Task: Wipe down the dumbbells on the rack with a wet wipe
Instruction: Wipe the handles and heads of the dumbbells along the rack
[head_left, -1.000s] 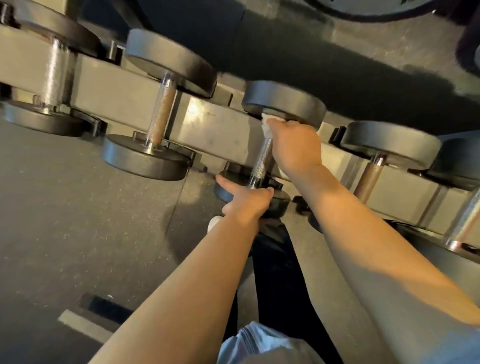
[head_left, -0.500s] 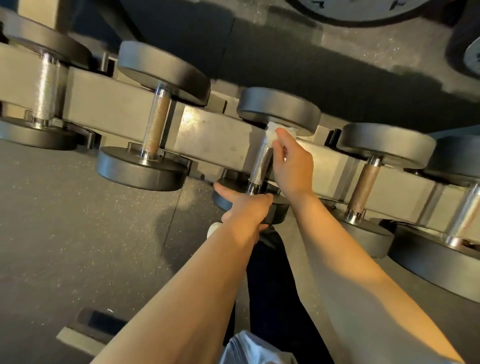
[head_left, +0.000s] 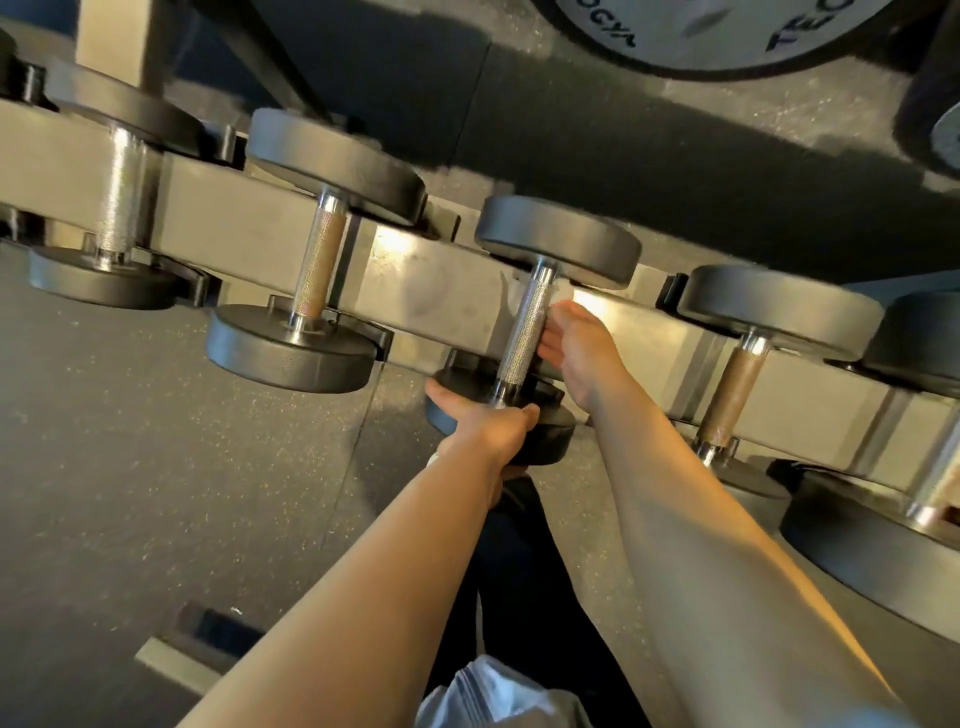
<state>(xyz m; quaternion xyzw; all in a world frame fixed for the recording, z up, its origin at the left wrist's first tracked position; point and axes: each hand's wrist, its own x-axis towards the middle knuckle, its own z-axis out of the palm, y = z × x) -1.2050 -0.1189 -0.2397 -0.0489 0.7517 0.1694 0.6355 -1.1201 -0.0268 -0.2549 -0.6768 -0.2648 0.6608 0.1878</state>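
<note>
We are looking down along our two bare forearms at a row of dumbbells resting on a pale metal rack (head_left: 270, 234) that runs diagonally across the view. Our left hand (head_left: 488, 428) is clamped on the near black weight plate (head_left: 540, 436) of the middle dumbbell (head_left: 527, 332), thumb stretched out to the left along the plate's edge and fingers curled over its top face beside the foot of the handle. Our right hand (head_left: 576, 353) reaches to the right side of that dumbbell's knurled silver handle, fingers pressed against the metal and curling behind it. We cannot tell whether this hand holds the wet wipe; no wipe shows from this angle. The dumbbell's far plate (head_left: 558, 241) sits on the rack's back edge. To the left rests a neighbouring dumbbell (head_left: 322, 265) with a rust-tinted handle, and beyond it another (head_left: 117, 202) with a bright silver handle. To the right sits a further dumbbell (head_left: 737, 384), also rusty at the grip. Dark speckled rubber flooring (head_left: 156, 467) lies below, and a large pale weight plate (head_left: 727, 36) with dark lettering lies at the top edge.
</note>
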